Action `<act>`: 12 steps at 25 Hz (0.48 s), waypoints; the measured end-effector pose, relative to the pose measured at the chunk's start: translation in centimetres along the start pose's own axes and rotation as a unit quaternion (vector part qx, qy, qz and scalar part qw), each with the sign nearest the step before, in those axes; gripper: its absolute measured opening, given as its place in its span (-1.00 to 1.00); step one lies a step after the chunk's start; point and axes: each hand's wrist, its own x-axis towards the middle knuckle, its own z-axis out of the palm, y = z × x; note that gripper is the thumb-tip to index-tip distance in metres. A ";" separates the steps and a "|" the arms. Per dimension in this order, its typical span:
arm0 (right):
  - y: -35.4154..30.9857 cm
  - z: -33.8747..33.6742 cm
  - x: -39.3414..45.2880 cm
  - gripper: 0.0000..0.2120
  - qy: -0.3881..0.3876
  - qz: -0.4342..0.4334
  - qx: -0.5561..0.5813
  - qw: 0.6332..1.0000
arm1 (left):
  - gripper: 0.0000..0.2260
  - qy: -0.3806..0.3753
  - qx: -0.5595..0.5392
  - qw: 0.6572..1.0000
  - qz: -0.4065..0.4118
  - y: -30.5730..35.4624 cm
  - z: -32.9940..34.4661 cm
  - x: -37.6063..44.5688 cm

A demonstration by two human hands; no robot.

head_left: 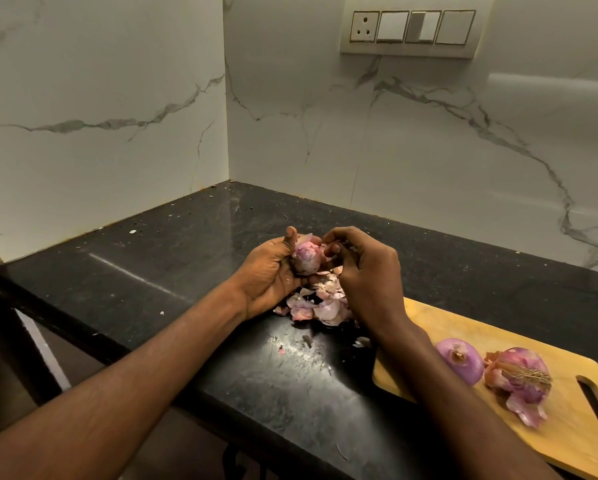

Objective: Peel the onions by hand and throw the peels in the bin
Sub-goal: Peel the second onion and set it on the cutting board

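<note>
Left hand (269, 271): cups the onion in hand (307, 258) from below and behind, thumb up against its near-left side, fingers curled round it.
Right hand (363, 268): fingers bent inward, tips meeting the onion's right flank; whether a flap of skin is pinched between them cannot be told from this angle.
Hands together: close, joined only through the onion, raised just above the counter (172, 258).
Onion in hand: mostly pale and glossy with pink streaks, so judged largely stripped; a little papery skin may remain at the side the right fingers work.
Peel heap (320, 306): loose pink and white skins lying on the counter directly beneath and just nearer than both hands, with a few scraps scattered nearer still.
Peeled onion (460, 362): smooth and purple, on the cutting board (439, 327) to the right of the right forearm; judged finished.
Half-skinned onion (519, 379): just beyond the peeled one, farther right, touching or nearly so; dry root tuft and torn skins hanging from it; judged still to be done.
Bin: not in view.
Progress: one onion done, one nearly done in the hands, one barely begun; every peel seen lies on counter or board, so the disposal step looks wholly outstanding.
</note>
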 end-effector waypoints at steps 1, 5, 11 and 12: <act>0.0 0.1 0.0 -0.67 -0.005 -0.008 -0.006 1.000 | -0.52 -0.005 -0.008 1.000 0.001 0.0 -0.1 0.1; -0.4 0.8 -0.1 -0.70 -0.049 -0.019 0.006 0.999 | -0.59 -0.032 -0.069 0.997 0.000 0.3 -0.1 -0.2; -1.2 0.6 -0.6 -0.61 -0.062 -0.059 -0.012 0.996 | -0.73 -0.056 -0.042 0.997 -0.010 0.2 -0.5 -0.2; -1.3 0.6 -0.6 -0.61 -0.055 -0.065 -0.018 0.996 | -0.75 -0.058 -0.047 0.997 -0.009 0.2 -0.5 -0.2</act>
